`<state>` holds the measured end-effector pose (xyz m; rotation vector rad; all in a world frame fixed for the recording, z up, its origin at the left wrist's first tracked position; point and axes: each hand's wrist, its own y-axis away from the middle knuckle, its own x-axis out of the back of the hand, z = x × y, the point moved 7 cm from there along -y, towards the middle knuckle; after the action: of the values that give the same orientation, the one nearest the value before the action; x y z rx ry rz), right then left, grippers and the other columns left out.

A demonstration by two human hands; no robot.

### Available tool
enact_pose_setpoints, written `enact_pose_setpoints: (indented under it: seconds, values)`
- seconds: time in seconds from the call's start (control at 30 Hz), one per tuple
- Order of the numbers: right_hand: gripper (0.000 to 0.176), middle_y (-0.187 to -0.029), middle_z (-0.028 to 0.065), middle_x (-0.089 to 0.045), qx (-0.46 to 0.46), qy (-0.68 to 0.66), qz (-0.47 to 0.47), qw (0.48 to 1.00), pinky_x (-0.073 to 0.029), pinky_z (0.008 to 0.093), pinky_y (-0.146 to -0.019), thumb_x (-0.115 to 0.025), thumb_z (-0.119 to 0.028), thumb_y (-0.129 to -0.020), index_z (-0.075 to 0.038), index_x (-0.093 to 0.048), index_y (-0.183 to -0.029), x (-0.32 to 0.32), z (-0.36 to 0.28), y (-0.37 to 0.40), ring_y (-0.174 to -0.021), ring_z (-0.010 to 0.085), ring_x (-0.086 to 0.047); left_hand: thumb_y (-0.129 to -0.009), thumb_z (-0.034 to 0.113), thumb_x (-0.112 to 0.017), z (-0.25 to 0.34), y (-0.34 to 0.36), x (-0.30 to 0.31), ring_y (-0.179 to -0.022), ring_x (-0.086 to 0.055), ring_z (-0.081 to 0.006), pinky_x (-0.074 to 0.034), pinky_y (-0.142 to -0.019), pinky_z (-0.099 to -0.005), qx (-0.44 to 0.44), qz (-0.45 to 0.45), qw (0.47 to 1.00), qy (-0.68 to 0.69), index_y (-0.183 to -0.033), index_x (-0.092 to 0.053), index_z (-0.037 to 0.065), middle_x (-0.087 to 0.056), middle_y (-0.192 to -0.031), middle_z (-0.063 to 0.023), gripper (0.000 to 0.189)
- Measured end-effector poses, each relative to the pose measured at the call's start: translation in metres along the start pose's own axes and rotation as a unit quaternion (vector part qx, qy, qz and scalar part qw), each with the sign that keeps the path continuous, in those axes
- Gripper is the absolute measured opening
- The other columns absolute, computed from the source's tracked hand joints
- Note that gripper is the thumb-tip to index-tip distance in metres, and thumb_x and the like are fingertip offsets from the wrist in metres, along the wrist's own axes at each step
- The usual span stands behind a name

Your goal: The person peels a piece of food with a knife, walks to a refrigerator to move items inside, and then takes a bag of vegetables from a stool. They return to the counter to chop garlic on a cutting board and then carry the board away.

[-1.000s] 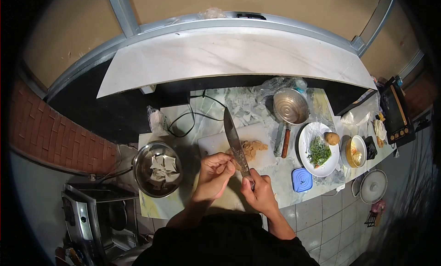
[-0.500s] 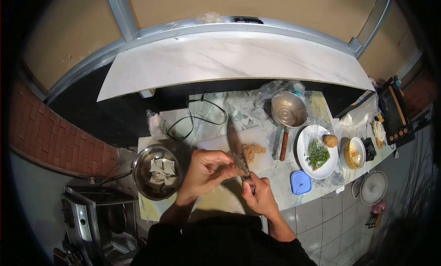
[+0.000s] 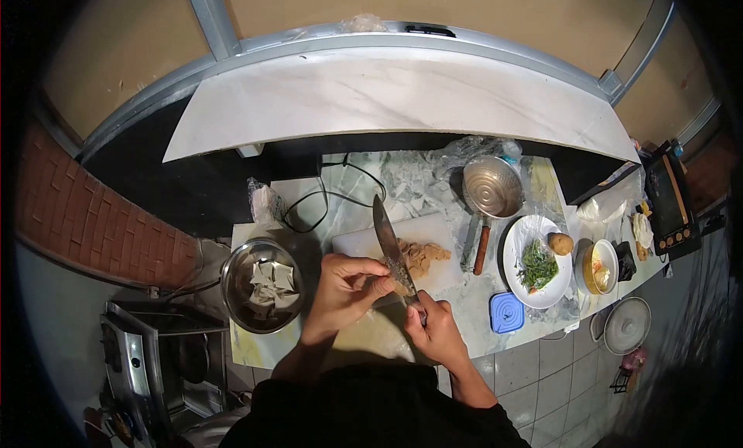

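Note:
A large kitchen knife (image 3: 385, 227) is held up over the cutting board (image 3: 356, 242), its blade pointing away from me. My right hand (image 3: 436, 332) is closed around its handle. Thumb and fingers pinched together, my left hand (image 3: 350, 287) is at the lower part of the blade, where small pale brown bits cling. What the left fingers hold is too small to make out. On the board beyond the blade lies a pile of light brown chopped food (image 3: 422, 256).
Left stands a steel bowl (image 3: 232, 282) with white pieces inside. Right are a saucepan (image 3: 493, 189), a blue square lid (image 3: 507, 312), a white plate (image 3: 554, 292) with chopped greens (image 3: 538, 264) and a potato (image 3: 560, 244), and a yellow bowl (image 3: 588, 274). A black cord (image 3: 298, 227) lies behind.
The knife has shifted slightly left, showing more of the brown pile. Both hands keep nearly the same positions and grips. The whole view has tilted a little.

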<state>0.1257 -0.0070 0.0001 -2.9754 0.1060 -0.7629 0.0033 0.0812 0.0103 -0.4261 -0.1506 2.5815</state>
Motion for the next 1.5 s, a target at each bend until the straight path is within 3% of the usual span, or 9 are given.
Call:
enact_pose_setpoints:
  seconds: [0.3, 0.47, 0.53, 0.67, 0.93, 1.0, 1.17, 1.37, 1.5]
  values:
    - [0.019, -0.061, 0.0167, -0.055, 0.011, 0.013, -0.012, 1.000, -0.039, 0.0378, -0.059, -0.054, -0.017, -0.086, 0.001, -0.050, -0.080, 0.006, 0.004, 0.000, -0.052, 0.0343, -0.049, -0.074, 0.000, -0.072, 0.032, -0.020, -0.011, -0.068, -0.059, -0.0072, -0.046, -0.060, -0.0209, -0.054, -0.127, 0.970, -0.200, -0.077, -0.065, -0.004, -0.067, -0.073, -0.0066, 0.009]
    - [0.016, -0.058, 0.0140, -0.053, 0.019, -0.034, 0.035, 0.999, -0.038, 0.0370, -0.054, -0.053, -0.015, -0.085, 0.000, -0.051, -0.081, 0.004, 0.002, -0.001, -0.049, 0.0319, -0.049, -0.082, 0.006, -0.066, -0.023, 0.002, -0.021, -0.083, -0.056, -0.0071, -0.044, -0.073, -0.0201, 0.082, 0.010, 0.973, 0.216, -0.096, -0.060, -0.002, -0.062, -0.089, -0.0025, 0.017]
    - [0.015, -0.058, 0.0130, -0.052, 0.011, -0.042, 0.045, 0.998, -0.038, 0.0365, -0.052, -0.053, -0.014, -0.085, 0.000, -0.051, -0.081, 0.000, 0.004, 0.000, -0.048, 0.0310, -0.049, -0.087, 0.006, -0.061, -0.040, 0.011, -0.020, -0.090, -0.055, -0.0084, -0.042, -0.079, -0.0212, 0.046, -0.059, 0.965, 0.251, -0.103, -0.056, -0.002, -0.060, -0.097, -0.0032, 0.019]
    - [0.016, -0.055, 0.0123, -0.047, 0.009, -0.065, 0.041, 0.997, -0.036, 0.0352, -0.049, -0.051, -0.014, -0.086, 0.000, -0.050, -0.080, -0.006, 0.009, -0.001, -0.046, 0.0290, -0.048, -0.088, 0.002, -0.057, -0.038, 0.009, -0.025, -0.083, -0.054, -0.0067, -0.042, -0.074, -0.0203, 0.045, 0.056, 0.943, 0.325, -0.099, -0.059, -0.003, -0.061, -0.091, -0.0035, 0.012]
    - [0.019, -0.055, 0.0130, -0.047, 0.017, -0.050, 0.022, 0.998, -0.035, 0.0344, -0.049, -0.050, -0.015, -0.088, 0.001, -0.048, -0.078, -0.006, 0.012, -0.004, -0.044, 0.0284, -0.045, -0.081, 0.002, -0.067, -0.006, -0.009, -0.001, -0.065, -0.053, -0.0042, -0.041, -0.055, -0.0186, 0.026, -0.009, 0.999, -0.032, -0.080, -0.065, -0.006, -0.064, -0.070, -0.0055, 0.007]
    - [0.020, -0.062, 0.0201, -0.054, 0.004, -0.020, 0.002, 1.000, -0.042, 0.0435, -0.059, -0.052, -0.018, -0.088, 0.002, -0.049, -0.085, -0.007, 0.015, -0.003, -0.058, 0.0406, -0.053, -0.081, 0.001, -0.067, 0.005, -0.017, -0.003, -0.064, -0.053, -0.0041, -0.041, -0.054, -0.0187, 0.012, -0.032, 0.999, -0.035, -0.078, -0.065, -0.006, -0.063, -0.069, -0.0054, 0.008]
    - [0.021, -0.063, 0.0199, -0.055, -0.028, -0.035, -0.033, 0.998, -0.042, 0.0422, -0.059, -0.052, -0.018, -0.089, 0.003, -0.049, -0.084, -0.004, 0.014, -0.005, -0.057, 0.0402, -0.053, -0.080, 0.001, -0.067, 0.010, -0.026, 0.000, -0.063, -0.054, -0.0046, -0.043, -0.056, -0.0186, 0.017, -0.109, 0.989, -0.094, -0.076, -0.065, -0.007, -0.063, -0.067, -0.0044, 0.009]
    - [0.020, -0.062, 0.0190, -0.056, -0.023, -0.062, 0.017, 0.998, -0.042, 0.0394, -0.055, -0.052, -0.015, -0.088, 0.004, -0.050, -0.083, -0.004, 0.013, -0.008, -0.054, 0.0374, -0.055, -0.091, 0.007, -0.054, -0.050, -0.009, -0.011, -0.088, -0.057, -0.0111, -0.047, -0.080, -0.0270, 0.100, -0.055, 0.972, 0.207, -0.112, -0.053, -0.004, -0.058, -0.107, -0.0101, 0.024]
    - [0.019, -0.060, 0.0187, -0.055, -0.025, -0.075, 0.031, 0.996, -0.040, 0.0357, -0.050, -0.052, -0.013, -0.088, 0.005, -0.051, -0.082, -0.009, 0.020, -0.008, -0.051, 0.0346, -0.055, -0.091, 0.004, -0.052, -0.069, 0.001, -0.016, -0.088, -0.058, -0.0132, -0.047, -0.081, -0.0305, 0.056, -0.002, 0.946, 0.318, -0.105, -0.057, -0.005, -0.061, -0.103, -0.0106, 0.017]
